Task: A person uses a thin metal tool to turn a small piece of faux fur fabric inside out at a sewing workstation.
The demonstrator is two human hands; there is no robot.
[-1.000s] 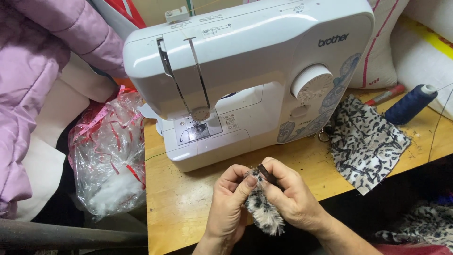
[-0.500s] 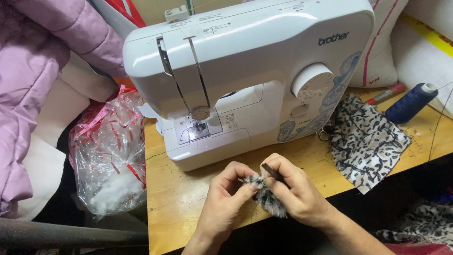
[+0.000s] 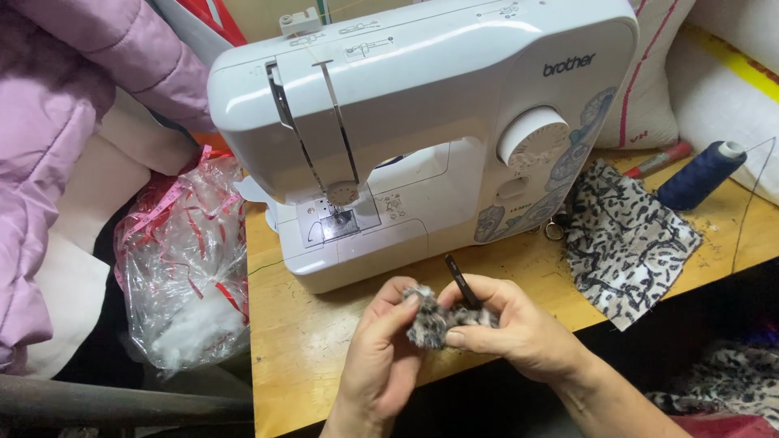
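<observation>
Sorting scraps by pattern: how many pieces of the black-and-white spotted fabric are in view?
3: a small bunched piece held between both hands, a flat piece on the wooden table right of the white sewing machine, and one at the lower right, partly cut off.

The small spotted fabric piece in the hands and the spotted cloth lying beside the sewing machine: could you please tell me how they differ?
The small fabric piece is bunched up and pinched between the left hand and right hand, while the spotted cloth lies flat and untouched on the wooden table. The fabric piece is much smaller than the cloth. A thin dark tool sticks out beside the fabric piece; nothing is worked into the cloth. Both show a similar black-and-white animal-spot pattern.
</observation>
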